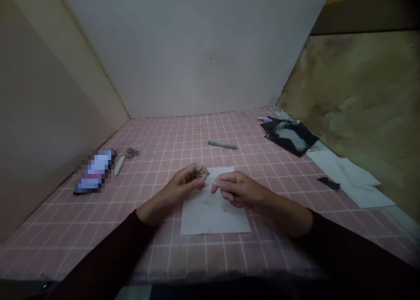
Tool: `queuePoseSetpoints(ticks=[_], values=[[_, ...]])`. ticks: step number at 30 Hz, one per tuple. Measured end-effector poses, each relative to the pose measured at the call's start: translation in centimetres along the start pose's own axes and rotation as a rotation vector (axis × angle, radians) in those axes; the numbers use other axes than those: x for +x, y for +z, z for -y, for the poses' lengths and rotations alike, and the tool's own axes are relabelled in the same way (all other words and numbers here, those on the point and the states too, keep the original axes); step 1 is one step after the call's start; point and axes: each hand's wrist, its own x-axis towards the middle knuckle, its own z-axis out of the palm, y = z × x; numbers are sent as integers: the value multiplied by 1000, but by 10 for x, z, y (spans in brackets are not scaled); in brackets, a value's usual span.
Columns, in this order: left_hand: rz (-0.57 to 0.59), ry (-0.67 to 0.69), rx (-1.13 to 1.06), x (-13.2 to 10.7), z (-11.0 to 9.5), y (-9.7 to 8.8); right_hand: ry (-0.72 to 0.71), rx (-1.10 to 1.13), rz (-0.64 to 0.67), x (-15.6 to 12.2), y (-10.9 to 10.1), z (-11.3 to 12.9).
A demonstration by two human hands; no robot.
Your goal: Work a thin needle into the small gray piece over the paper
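Both of my hands are above a white sheet of paper (215,219) that lies on the pink checked tablecloth. My left hand (185,181) pinches a small pale piece (198,169) between thumb and fingers; its kind is too small to make out. Facing it across a narrow gap, my right hand (238,188) is closed, with thumb and index finger pressed together at the tip. Whatever those right fingertips hold, if anything, is hidden or too tiny to name. Faint grey smudges show on the paper beneath the hands.
Beyond the paper lies a grey stick (222,145). On the left are a phone (95,172), a pale flat strip (120,165) and a small grey coiled item (131,152). A black sheet (292,138), white papers (351,177) and a dark scrap (329,183) lie right.
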Motion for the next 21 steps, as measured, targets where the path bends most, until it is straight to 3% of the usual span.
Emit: queuePoseSetpoints(ticks=[2, 5, 7, 11, 13, 15, 18, 21], values=[[-6, 27, -15, -1, -2, 1, 107, 267, 59, -1, -4, 5], [-6, 32, -41, -2, -2, 2, 110, 287, 85, 0, -4, 5], [-5, 28, -34, -2, -1, 1, 24, 67, 50, 0, -1, 1], [-31, -15, 36, 1, 3, -1, -310, -716, -151, 0, 6, -10], [-57, -72, 68, 3, 5, -2, -360, -1028, -193, -1, 8, -14], [-73, -112, 82, 4, 8, -3, -329, -1167, -194, 0, 10, -17], [-47, -101, 69, 4, 10, -3, -316, -1086, -194, 0, 8, -14], [-14, -48, 49, 2, 7, -3, -254, -698, -151, 0, 4, -5]])
